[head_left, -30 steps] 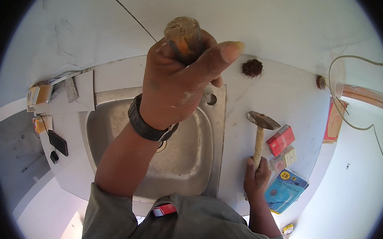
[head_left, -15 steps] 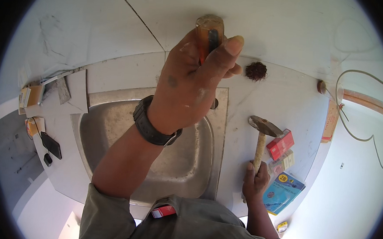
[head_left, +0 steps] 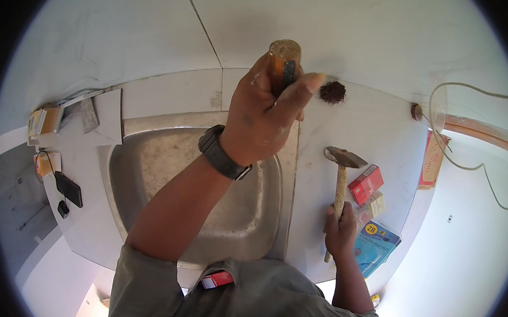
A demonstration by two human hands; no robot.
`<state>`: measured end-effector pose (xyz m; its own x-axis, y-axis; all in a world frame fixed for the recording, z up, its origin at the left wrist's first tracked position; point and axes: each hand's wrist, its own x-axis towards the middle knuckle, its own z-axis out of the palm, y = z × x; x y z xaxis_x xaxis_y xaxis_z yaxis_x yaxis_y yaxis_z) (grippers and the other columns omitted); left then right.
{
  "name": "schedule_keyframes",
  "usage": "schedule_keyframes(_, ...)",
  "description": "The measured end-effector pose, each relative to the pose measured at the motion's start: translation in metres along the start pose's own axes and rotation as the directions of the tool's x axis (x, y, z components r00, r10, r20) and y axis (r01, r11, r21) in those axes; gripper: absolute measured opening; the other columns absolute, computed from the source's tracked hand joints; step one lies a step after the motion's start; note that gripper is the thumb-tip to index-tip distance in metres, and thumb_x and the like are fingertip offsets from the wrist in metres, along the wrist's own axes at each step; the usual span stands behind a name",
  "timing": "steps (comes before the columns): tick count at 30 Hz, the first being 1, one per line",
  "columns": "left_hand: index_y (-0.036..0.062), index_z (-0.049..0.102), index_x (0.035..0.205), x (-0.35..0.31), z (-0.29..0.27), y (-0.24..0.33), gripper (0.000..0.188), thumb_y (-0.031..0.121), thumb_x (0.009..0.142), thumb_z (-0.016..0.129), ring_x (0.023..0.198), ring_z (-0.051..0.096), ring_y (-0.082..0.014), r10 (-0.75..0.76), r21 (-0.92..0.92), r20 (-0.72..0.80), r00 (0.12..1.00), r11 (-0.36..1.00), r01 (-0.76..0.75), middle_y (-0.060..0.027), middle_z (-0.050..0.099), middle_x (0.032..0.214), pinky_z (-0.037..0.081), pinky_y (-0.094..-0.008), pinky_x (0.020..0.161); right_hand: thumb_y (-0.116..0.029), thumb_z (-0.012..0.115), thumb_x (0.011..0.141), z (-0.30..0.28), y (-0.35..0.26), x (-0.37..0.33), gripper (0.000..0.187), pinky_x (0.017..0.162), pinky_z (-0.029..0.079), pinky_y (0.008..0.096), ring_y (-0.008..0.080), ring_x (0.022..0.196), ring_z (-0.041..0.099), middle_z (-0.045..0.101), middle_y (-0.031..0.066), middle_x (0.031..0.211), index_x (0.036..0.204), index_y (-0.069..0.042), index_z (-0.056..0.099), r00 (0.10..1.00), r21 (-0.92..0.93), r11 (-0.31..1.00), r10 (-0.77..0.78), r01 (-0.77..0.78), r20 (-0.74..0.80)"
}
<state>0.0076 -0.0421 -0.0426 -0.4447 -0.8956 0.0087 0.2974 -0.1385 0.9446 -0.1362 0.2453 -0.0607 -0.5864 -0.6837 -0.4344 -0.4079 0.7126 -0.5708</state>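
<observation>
My left hand (head_left: 261,121), raised over the back rim of the steel sink (head_left: 290,218), wraps round a screwdriver (head_left: 284,59) by its translucent amber handle with a dark strip. The butt end of the handle faces up; its shaft is hidden beneath the hand. To the right of the sink, my right hand (head_left: 340,232) is closed on the pale wooden handle of a hammer (head_left: 341,183). The worn metal hammer head points away from me, above the counter.
A dark reddish scrubbing clump (head_left: 332,92) lies on the counter near the back wall. Beside the hammer are a red box (head_left: 366,184), a cream box (head_left: 376,204) and a blue package (head_left: 377,245). A black phone (head_left: 68,189) lies at left. A cable (head_left: 477,167) hangs at right.
My left hand with the screwdriver has come slightly lower and to the right. The hammer in my right hand has shifted only a little, along with the whole view.
</observation>
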Motion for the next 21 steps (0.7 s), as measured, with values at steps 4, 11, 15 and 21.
schedule_keyframes(4,0.0063,0.051,0.090,0.009,-0.005,0.000,0.033,0.032,0.096,0.071,0.057,0.053,-0.0076,-0.040,-0.014,-0.041,0.998,0.999,0.040,0.0016,0.053,0.066,0.048,-0.0263,0.055,-0.025,0.062,0.101,-0.036,-0.044,0.013,0.026,0.065,0.048,0.0442,0.0345,0.069,0.063,0.061,0.0174,0.075,0.105,0.001,0.059,0.994,-0.134,0.985,-0.111,0.111,0.006)
schedule_keyframes(11,0.0083,0.049,0.090,0.001,0.002,0.001,0.032,0.031,0.096,0.071,0.058,0.051,-0.0090,-0.025,-0.031,0.023,0.999,0.999,0.025,0.0013,0.050,0.069,0.048,-0.0284,0.058,-0.031,0.060,0.103,-0.128,-0.207,0.011,0.033,0.061,0.045,0.0336,0.0160,0.065,0.052,0.055,0.0083,0.073,0.113,0.001,0.059,0.812,-0.116,0.811,-0.582,0.574,-0.050)
schedule_keyframes(15,0.0092,0.048,0.090,-0.001,0.006,0.004,0.032,0.030,0.096,0.072,0.060,0.051,-0.0091,-0.052,-0.005,0.070,0.996,0.999,0.053,0.0018,0.049,0.070,0.048,-0.0288,0.059,-0.033,0.058,0.105,-0.149,-0.247,-0.009,0.035,0.061,0.044,0.0310,0.0122,0.067,0.049,0.055,0.0045,0.078,0.115,0.001,0.060,0.701,0.077,0.704,-0.679,0.706,-0.220)
schedule_keyframes(21,0.0067,0.049,0.093,-0.006,0.006,0.001,0.038,0.038,0.096,0.071,0.056,0.048,-0.0081,0.056,0.063,0.079,0.995,0.996,-0.061,0.0013,0.049,0.067,0.048,-0.0278,0.057,-0.028,0.059,0.103,-0.119,-0.257,-0.004,0.036,0.061,0.047,0.0410,0.0325,0.067,0.059,0.060,0.0152,0.077,0.127,-0.001,0.053,0.714,-0.462,0.644,-0.699,0.610,-0.033)
